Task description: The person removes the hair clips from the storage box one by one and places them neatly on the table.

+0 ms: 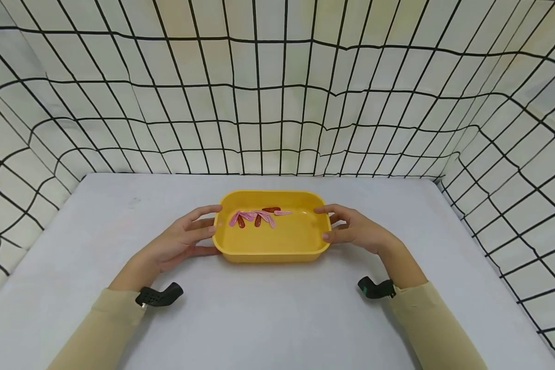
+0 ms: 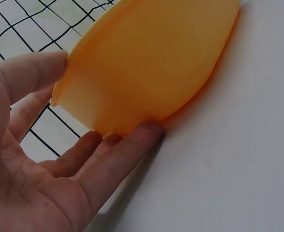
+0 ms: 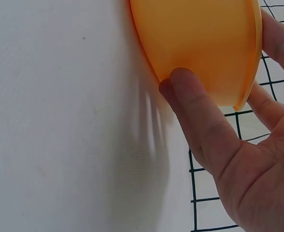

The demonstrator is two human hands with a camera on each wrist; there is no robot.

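Observation:
A yellow rectangular tray [image 1: 289,237] with rounded corners sits on the white table between both hands. Inside it, mostly toward the left and back, lie several small thin pink pieces [image 1: 245,216] and several dark red elongated pieces [image 1: 271,209]. My left hand [image 1: 187,237] holds the tray's left end, with digits at the rim and others low against the outer wall, as the left wrist view shows. At the opposite end my right hand [image 1: 361,229] holds the tray in a similar way, its fingertips [image 3: 185,79] against the lower outside wall.
A black wire grid [image 1: 259,87] backed by pale sheeting stands behind the white table [image 1: 268,313] and along both sides. Dark wrist-worn devices [image 1: 159,295] project inward from both sleeves [image 1: 430,318].

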